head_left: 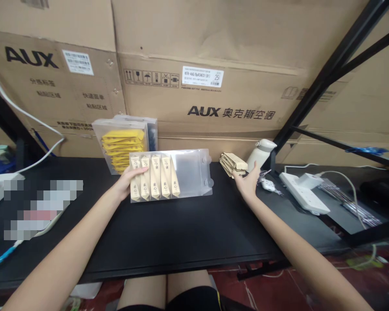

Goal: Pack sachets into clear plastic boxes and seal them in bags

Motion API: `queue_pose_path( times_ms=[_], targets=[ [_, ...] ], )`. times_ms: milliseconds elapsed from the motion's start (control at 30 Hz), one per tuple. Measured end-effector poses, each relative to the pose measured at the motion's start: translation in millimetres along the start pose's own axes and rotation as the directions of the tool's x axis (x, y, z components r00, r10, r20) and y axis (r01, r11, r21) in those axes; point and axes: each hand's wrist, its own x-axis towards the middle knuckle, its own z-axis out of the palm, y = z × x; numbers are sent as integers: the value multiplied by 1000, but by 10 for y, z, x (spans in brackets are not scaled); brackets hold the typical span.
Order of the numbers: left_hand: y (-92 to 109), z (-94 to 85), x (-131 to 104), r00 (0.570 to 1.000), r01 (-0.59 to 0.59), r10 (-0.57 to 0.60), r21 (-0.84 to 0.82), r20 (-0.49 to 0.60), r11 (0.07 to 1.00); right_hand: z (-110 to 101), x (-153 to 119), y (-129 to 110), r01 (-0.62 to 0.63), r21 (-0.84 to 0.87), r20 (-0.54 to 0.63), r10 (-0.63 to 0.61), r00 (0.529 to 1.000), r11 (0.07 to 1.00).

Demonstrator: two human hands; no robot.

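Note:
My left hand [129,179] grips the left end of a clear plastic case [189,172]. Several beige packets [156,177] stand side by side in its left part, while its right part shows no packets. My right hand [247,181] is at a small pile of beige packets [233,163] on the black table, fingers spread apart, with the fingertips at the pile's lower right edge. Behind the case, to the left, stands another clear case with yellow packets [123,144], and a further case with dark contents is partly hidden behind it.
A white bottle [262,153] stands just behind my right hand. White earphone case [268,185] and power strip [306,194] lie to the right on the black table [181,233]. Large cardboard boxes [197,43] form the back; black metal bars [324,69] cross at right.

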Motion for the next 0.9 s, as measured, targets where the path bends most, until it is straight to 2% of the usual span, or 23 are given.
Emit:
queue_pose_path(
  times_ms=[33,67,100,133,167,200,267,367,433,600,667,733,800,867,900],
  targets=[
    [-2,2,-2,1000,2,-2,6,7,1000,-43,-43,-135,-53,83,-84,60,995,995],
    [-5,4,-4,1000,1,-2,11,18,1000,-85,-89,-280,-63,212,-51,75,996,975],
    [-7,6,-7,1000,1,-1,16,30,1000,-125,-134,-427,-83,356,68,63,996,931],
    [-8,7,-10,999,0,-1,21,41,1000,-162,-177,-564,-154,479,246,37,969,864],
    [-8,9,-15,999,3,-4,25,50,1000,-196,-213,-684,-255,548,428,-5,904,797],
    [-6,11,-20,998,10,-12,27,58,1000,-227,-241,-778,-327,586,524,-39,851,742],
    [0,15,-29,997,29,-31,29,68,999,-282,-269,-883,-416,606,619,-74,782,678],
    [6,15,-33,996,38,-40,35,78,999,-353,-258,-889,-455,584,687,-110,718,672],
    [9,7,-30,996,29,-35,59,86,998,-394,-238,-871,-436,588,711,-179,680,681],
    [17,0,-47,995,40,-46,79,86,996,-442,-250,-962,-375,642,698,-307,647,668],
    [1,33,-72,990,58,-67,76,124,995,-421,-290,-1069,-396,622,737,-334,588,675],
    [-39,94,-105,982,77,-90,85,169,993,-372,-339,-1219,-426,587,786,-360,503,688],
    [-97,167,-140,975,89,-106,90,198,992,-297,-380,-1399,-419,554,814,-363,453,720],
    [-154,230,-172,972,80,-96,84,214,993,-201,-402,-1574,-361,540,801,-333,497,760],
    [-175,252,-185,972,67,-83,81,220,994,-145,-406,-1650,-348,532,801,-325,502,772]
  ],
)
